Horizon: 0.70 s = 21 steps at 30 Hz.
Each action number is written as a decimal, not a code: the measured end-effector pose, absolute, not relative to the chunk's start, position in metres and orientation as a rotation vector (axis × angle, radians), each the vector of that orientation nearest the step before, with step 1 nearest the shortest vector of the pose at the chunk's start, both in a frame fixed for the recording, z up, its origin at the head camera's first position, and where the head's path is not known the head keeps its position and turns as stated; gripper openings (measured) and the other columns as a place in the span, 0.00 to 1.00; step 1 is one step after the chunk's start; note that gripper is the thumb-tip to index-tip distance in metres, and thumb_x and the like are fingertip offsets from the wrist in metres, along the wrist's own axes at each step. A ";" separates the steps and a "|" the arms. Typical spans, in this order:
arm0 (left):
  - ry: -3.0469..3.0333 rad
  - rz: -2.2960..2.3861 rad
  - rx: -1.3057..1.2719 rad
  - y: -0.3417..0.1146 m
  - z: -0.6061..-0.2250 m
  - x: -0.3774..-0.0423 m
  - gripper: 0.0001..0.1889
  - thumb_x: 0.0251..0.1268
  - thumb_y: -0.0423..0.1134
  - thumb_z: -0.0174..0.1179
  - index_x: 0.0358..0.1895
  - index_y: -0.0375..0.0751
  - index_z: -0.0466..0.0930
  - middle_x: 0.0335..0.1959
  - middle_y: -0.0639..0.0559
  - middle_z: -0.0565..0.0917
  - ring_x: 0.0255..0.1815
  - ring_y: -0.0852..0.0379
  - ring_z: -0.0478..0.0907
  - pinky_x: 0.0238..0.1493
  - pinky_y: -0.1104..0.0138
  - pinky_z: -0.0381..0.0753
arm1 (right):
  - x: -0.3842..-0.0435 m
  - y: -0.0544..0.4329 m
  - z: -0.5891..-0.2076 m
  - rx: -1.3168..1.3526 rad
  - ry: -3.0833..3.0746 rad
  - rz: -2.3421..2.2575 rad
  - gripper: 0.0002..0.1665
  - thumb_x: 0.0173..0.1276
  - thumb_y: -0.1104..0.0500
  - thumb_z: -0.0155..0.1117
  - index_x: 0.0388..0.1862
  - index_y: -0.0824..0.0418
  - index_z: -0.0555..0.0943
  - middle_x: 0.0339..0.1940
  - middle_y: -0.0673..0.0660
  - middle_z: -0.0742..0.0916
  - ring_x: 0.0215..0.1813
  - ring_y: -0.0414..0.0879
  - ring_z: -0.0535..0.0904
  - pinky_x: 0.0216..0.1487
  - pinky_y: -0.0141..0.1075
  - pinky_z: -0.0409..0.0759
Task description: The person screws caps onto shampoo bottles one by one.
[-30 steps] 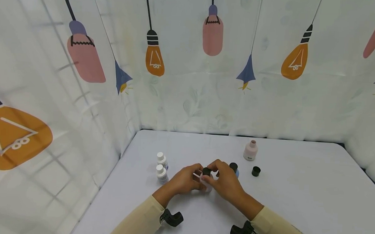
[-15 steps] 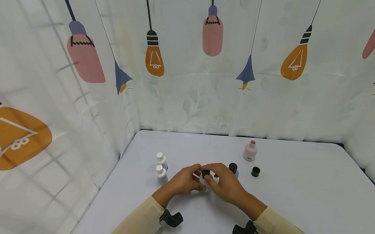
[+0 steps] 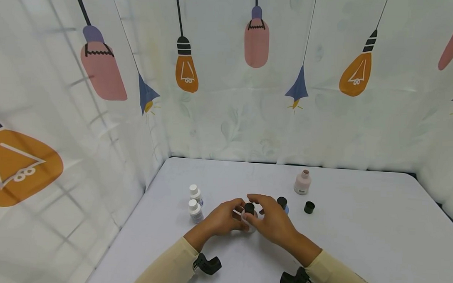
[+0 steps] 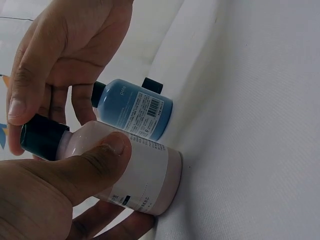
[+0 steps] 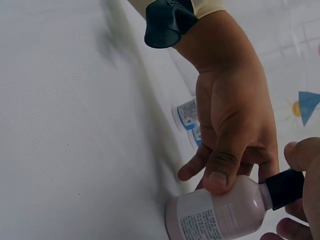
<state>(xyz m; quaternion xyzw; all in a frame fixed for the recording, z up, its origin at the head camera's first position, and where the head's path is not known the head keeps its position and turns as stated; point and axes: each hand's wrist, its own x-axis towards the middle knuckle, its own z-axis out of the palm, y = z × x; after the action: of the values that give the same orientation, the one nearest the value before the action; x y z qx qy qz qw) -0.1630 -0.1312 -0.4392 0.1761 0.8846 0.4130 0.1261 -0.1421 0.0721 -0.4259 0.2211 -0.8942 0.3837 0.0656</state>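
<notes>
White table: left hand grips round pink bottle; I can't tell if right hand pinches black cap; only left-wrist shows barcode.

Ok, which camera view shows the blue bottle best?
The left wrist view: the blue bottle shows nearly whole, its barcoded label facing the camera. In the head view, the right hand hides most of it, leaving its black cap and some blue. The right wrist view lacks it.

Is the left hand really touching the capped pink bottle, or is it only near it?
Touching. The left wrist view shows it plainly: the left hand rests its thumb across the side of the capped pink bottle.
</notes>
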 end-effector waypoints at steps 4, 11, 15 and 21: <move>2.574 1.203 0.511 -0.131 -0.440 -0.163 0.25 0.53 0.40 0.80 0.52 0.55 0.78 0.52 0.54 0.85 0.47 0.59 0.86 0.48 0.57 0.83 | -0.142 0.076 -0.426 0.779 -2.660 1.134 0.26 0.69 0.57 0.74 0.65 0.53 0.81 0.60 0.51 0.84 0.54 0.46 0.82 0.47 0.42 0.84; 2.574 1.197 0.498 -0.130 -0.439 -0.163 0.24 0.53 0.40 0.81 0.50 0.56 0.78 0.52 0.53 0.85 0.47 0.59 0.85 0.48 0.57 0.83 | -0.145 0.072 -0.424 0.679 -2.679 1.106 0.19 0.66 0.51 0.77 0.53 0.53 0.85 0.47 0.44 0.87 0.49 0.42 0.82 0.47 0.39 0.82; 2.571 1.200 0.487 -0.130 -0.439 -0.164 0.23 0.53 0.40 0.81 0.50 0.57 0.78 0.51 0.54 0.85 0.47 0.59 0.85 0.49 0.56 0.83 | -0.145 0.070 -0.423 0.608 -2.721 1.090 0.20 0.64 0.48 0.77 0.51 0.52 0.83 0.45 0.44 0.87 0.46 0.43 0.81 0.45 0.39 0.81; 2.570 1.195 0.488 -0.131 -0.439 -0.164 0.23 0.54 0.41 0.80 0.50 0.56 0.78 0.51 0.54 0.85 0.47 0.59 0.85 0.50 0.54 0.82 | -0.142 0.070 -0.426 0.603 -2.783 1.099 0.35 0.67 0.46 0.75 0.70 0.53 0.76 0.60 0.50 0.84 0.53 0.46 0.81 0.48 0.38 0.82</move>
<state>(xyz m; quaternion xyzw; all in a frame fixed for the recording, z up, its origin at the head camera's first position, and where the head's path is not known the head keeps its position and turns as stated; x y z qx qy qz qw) -0.1636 -0.1309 -0.4391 0.1681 0.8858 0.4118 0.1323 -0.1424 0.0697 -0.4264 0.1974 -0.9108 0.3597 0.0447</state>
